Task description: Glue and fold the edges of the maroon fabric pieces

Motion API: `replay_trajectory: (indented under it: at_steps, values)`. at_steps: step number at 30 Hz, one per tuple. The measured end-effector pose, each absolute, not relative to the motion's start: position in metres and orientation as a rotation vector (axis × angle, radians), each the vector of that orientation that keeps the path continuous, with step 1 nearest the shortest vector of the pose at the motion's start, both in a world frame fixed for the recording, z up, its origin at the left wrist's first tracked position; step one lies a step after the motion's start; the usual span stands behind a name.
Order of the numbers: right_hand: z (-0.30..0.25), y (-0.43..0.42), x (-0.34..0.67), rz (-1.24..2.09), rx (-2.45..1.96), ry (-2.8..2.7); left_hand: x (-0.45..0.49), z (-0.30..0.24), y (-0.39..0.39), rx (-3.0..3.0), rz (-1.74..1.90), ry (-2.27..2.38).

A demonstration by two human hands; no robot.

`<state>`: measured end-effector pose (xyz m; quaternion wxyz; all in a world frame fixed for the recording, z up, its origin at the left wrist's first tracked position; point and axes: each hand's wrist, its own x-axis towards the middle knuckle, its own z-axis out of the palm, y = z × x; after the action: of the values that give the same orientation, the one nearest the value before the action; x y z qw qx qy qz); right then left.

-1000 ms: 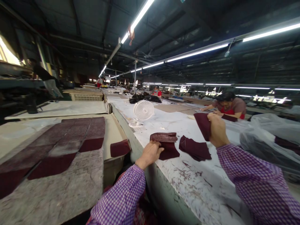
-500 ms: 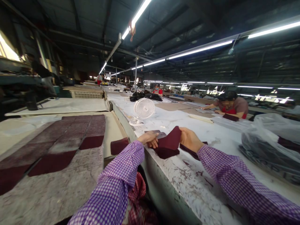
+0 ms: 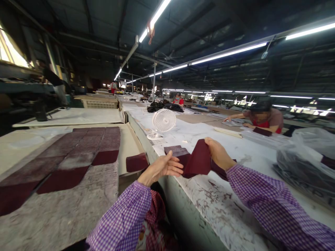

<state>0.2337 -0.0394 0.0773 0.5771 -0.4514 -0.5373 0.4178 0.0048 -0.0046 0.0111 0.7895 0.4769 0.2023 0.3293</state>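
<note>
Right hand (image 3: 218, 153): closed on the top edge of the maroon fabric piece (image 3: 200, 162), thumb against fingers.
Maroon fabric piece: soft, matte, roughly trapezoid; hangs just above the desk (image 3: 209, 198), at 3 o'clock from the left hand (image 3: 162, 167).
Left hand: open, palm up, fingers spread, holding nothing; fingertips just beside the fabric.
Stack (image 3: 176, 150): flat maroon cut pieces with a greyish fuzzy top, on the desk at 1 o'clock from the left hand.
Desk: white, streaked.
Fan (image 3: 164, 120): round white grille, at 12 o'clock beyond the stack.
</note>
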Motion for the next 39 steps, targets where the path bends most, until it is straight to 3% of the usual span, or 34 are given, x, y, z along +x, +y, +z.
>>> replay_trajectory:
  at_steps: [7,10,13,16,19,23,27,33,39]
  values:
    - [0.091,-0.108,0.168,0.089,-1.132,-2.573,0.013,0.018,-0.069,0.72,0.621,0.06]
    - [0.087,-0.125,0.16,0.126,-0.911,-2.839,0.022,0.006,-0.082,0.629,0.717,0.215]
    - [0.089,-0.13,0.178,0.304,-0.967,-2.58,0.028,-0.007,-0.085,0.612,0.894,0.367]
    - [0.086,-0.125,0.206,0.332,-1.298,-2.148,0.027,-0.011,-0.091,0.63,1.0,0.382]
    - [0.07,-0.118,0.226,0.751,-1.558,-1.902,0.024,-0.009,-0.099,0.65,1.041,0.381]
    - [0.051,-0.114,0.236,1.155,-1.494,-1.685,0.02,-0.008,-0.096,0.786,1.075,0.46]
    - [0.042,-0.111,0.243,1.311,-1.452,-1.653,0.026,-0.001,-0.073,1.315,1.016,0.602]
    - [0.031,-0.098,0.251,1.106,-1.471,-1.83,0.068,0.011,-0.049,2.249,0.845,0.842]
    - [0.033,-0.092,0.277,0.356,-1.628,-2.117,0.094,-0.005,-0.044,2.615,0.801,0.943]
